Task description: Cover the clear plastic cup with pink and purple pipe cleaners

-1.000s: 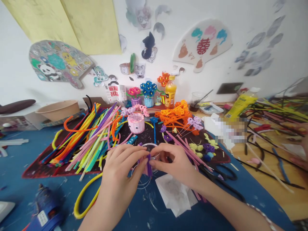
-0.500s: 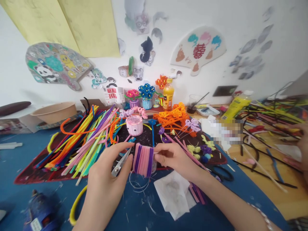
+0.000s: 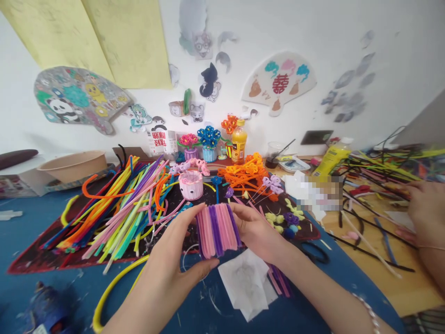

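Side by side, pink and purple pipe cleaners form a rounded band in front of me. My left hand holds its left side, index finger at the upper edge and thumb stretched beneath. The fingers of my right hand are closed on its right edge, with some fingertips hidden behind it. Just beyond stands a pink pot with eyes, made of pipe cleaners. A crumpled white paper lies below the band, beside cut pink and purple pipe cleaners.
To the left lies a heap of coloured pipe cleaners, with a blue glue gun nearer me. Orange pipe cleaner flowers and black-handled scissors are to the right. Another person's hand is at the far right.
The band has turned from nearly edge-on to show its striped face. Scissors seen in my left hand half a second ago no longer show there; that hand now grips the band.
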Action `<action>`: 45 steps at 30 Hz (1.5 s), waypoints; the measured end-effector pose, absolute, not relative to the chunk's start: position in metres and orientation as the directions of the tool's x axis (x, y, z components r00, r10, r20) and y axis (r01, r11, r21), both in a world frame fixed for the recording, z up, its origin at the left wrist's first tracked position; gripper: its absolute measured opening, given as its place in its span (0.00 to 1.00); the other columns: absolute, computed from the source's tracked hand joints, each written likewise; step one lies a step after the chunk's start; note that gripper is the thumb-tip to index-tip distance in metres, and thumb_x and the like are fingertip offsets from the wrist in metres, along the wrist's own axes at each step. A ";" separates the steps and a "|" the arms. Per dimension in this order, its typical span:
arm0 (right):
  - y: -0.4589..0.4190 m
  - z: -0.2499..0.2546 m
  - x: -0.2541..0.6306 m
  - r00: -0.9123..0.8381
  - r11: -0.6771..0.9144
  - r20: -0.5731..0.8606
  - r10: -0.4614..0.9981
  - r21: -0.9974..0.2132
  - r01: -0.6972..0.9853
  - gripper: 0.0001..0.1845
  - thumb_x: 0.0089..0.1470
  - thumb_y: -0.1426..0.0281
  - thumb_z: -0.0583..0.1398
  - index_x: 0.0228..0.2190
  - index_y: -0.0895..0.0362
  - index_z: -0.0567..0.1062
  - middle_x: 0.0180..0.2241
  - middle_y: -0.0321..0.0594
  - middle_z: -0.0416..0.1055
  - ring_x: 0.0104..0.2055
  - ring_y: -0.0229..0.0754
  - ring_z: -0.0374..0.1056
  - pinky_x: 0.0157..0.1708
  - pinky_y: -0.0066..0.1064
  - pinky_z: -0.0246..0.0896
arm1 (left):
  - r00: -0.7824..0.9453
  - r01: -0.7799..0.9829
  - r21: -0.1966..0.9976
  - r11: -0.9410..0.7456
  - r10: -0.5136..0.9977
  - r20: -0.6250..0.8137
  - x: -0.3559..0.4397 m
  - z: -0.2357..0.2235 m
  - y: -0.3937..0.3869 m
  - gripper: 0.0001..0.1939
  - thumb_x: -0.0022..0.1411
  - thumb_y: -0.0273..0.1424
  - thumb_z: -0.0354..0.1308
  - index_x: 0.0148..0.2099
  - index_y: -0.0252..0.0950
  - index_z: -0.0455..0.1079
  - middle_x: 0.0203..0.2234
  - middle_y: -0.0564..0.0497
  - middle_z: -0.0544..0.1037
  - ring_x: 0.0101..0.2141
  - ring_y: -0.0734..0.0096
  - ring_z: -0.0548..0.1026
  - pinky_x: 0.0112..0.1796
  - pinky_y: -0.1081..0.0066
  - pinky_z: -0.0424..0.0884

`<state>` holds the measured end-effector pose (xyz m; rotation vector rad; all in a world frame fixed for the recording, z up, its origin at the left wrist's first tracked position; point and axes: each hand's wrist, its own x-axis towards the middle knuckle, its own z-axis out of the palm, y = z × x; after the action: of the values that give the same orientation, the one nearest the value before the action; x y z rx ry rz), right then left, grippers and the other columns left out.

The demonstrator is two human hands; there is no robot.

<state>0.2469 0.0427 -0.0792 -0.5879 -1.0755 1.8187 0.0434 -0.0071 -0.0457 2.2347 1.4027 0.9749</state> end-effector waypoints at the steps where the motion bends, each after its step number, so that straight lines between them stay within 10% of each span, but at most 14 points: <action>1: 0.043 -0.080 0.247 -0.472 -0.221 0.034 0.881 -0.853 -0.472 0.19 0.47 0.55 0.72 0.30 0.55 0.77 0.24 0.31 0.66 0.24 0.34 0.60 0.29 0.28 0.57 | 0.270 0.656 0.595 -0.465 0.880 0.389 0.044 -0.044 -0.007 0.39 0.57 0.31 0.67 0.65 0.58 0.53 0.57 0.52 0.73 0.51 0.59 0.76 0.48 0.59 0.77; 18: 0.042 -0.078 0.247 -0.335 0.064 0.212 0.918 -0.913 -0.402 0.14 0.50 0.63 0.72 0.37 0.54 0.78 0.31 0.34 0.69 0.31 0.35 0.62 0.30 0.27 0.56 | 0.279 0.672 0.579 -0.462 0.882 0.380 0.040 -0.050 -0.007 0.40 0.57 0.31 0.67 0.66 0.57 0.52 0.61 0.50 0.69 0.57 0.55 0.72 0.54 0.55 0.73; 25: 0.039 -0.074 0.246 -0.352 0.102 0.223 0.909 -0.939 -0.329 0.14 0.53 0.62 0.70 0.38 0.54 0.76 0.30 0.33 0.66 0.31 0.35 0.61 0.30 0.27 0.57 | 0.306 0.677 0.542 -0.498 0.860 0.408 0.045 -0.046 -0.009 0.24 0.65 0.37 0.58 0.62 0.50 0.59 0.56 0.47 0.74 0.54 0.56 0.75 0.52 0.57 0.74; 45: 0.034 -0.070 0.245 -0.293 0.044 0.149 0.945 -0.941 -0.336 0.17 0.48 0.59 0.72 0.31 0.55 0.74 0.22 0.29 0.63 0.20 0.31 0.54 0.20 0.26 0.45 | 0.396 0.745 0.382 -0.547 0.823 0.407 0.052 -0.050 -0.008 0.34 0.62 0.43 0.61 0.66 0.46 0.52 0.59 0.42 0.72 0.56 0.53 0.74 0.52 0.54 0.75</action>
<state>0.2453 0.0344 -0.0703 -0.7201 -1.2213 1.4978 0.0519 -0.0076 -0.0497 2.5066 1.4181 0.8526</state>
